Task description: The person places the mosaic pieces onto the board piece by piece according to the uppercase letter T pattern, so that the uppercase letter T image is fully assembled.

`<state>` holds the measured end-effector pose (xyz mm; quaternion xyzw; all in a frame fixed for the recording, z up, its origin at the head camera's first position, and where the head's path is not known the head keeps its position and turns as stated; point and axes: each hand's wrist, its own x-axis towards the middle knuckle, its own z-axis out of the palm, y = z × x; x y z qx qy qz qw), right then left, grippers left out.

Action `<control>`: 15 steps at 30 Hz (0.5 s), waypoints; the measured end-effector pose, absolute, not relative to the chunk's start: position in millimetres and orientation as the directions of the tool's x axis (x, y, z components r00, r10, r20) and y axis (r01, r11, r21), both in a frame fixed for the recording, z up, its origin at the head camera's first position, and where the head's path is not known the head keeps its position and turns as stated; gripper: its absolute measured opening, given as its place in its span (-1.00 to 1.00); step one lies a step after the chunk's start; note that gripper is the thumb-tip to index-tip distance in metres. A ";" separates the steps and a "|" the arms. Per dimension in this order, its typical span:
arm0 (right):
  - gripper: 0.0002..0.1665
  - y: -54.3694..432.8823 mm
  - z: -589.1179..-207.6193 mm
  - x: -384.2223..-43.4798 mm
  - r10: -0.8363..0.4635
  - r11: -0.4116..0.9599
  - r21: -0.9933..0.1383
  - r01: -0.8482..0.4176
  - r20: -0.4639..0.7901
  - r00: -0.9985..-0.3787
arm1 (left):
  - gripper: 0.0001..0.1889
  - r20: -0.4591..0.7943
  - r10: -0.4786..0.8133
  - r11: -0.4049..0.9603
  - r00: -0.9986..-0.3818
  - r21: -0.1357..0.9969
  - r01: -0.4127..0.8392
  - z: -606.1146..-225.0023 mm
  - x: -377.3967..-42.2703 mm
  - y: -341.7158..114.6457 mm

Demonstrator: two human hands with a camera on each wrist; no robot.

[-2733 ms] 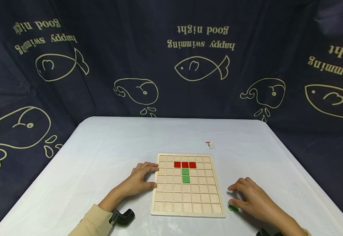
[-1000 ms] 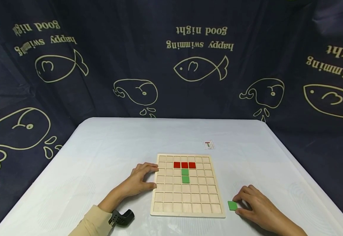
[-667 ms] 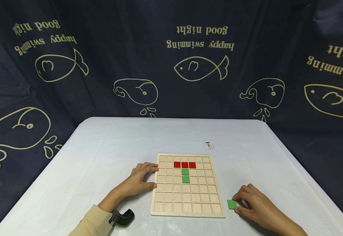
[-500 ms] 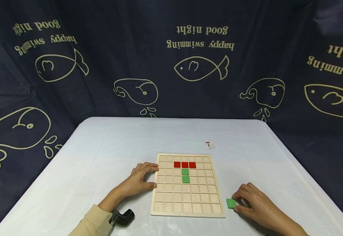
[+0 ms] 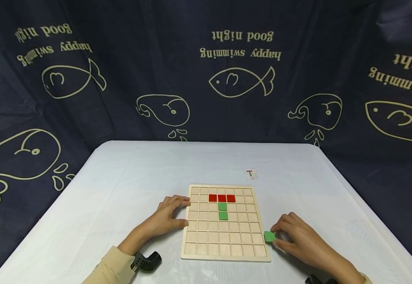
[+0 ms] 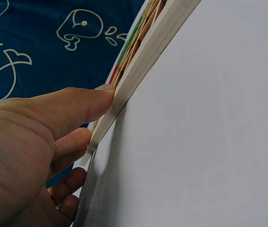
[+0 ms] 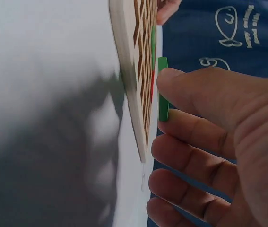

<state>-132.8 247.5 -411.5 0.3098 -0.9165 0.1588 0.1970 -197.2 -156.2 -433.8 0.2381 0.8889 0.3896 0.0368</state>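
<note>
My right hand [image 5: 299,240] pinches a green square tile [image 5: 269,237] between thumb and index finger, at the right edge of the wooden grid board [image 5: 202,236]. In the right wrist view the green tile [image 7: 163,111] is seen edge-on, raised off the table beside the board, with the other fingers loosely bent below. Three red tiles [image 5: 221,198] form a row near the board's far side, and two green tiles [image 5: 222,215] run down from the middle one. My left hand [image 5: 164,218] rests at the board's left edge, its thumb [image 6: 96,101] and fingertips touching that side.
A small card [image 5: 251,174] printed with a grid and a red-and-green T lies beyond the board. The white-covered table [image 5: 138,169] ends at a dark curtain [image 5: 206,79] with fish and whale drawings. A black strap device [image 5: 147,261] sits on the left wrist.
My right hand first covers a green tile on the table, then holds it in its fingertips and moves left and away from me to the board's right edge. My left hand stays put.
</note>
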 end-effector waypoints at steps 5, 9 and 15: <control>-0.69 237.9 -409.0 -138.1 -0.513 0.749 -0.190 -0.635 0.439 -0.737 | -0.45 0.127 0.456 0.584 -0.881 0.704 0.404 -434.1 -197.7 -156.0; -0.73 229.0 -407.8 -141.7 -0.527 0.742 -0.198 -0.640 0.417 -0.741 | -0.45 0.128 0.454 0.587 -0.882 0.702 0.404 -434.0 -197.6 -155.7; -0.77 215.9 -405.1 -146.7 -0.533 0.746 -0.208 -0.633 0.384 -0.754 | -0.45 0.136 0.454 0.596 -0.880 0.688 0.414 -434.2 -197.2 -155.9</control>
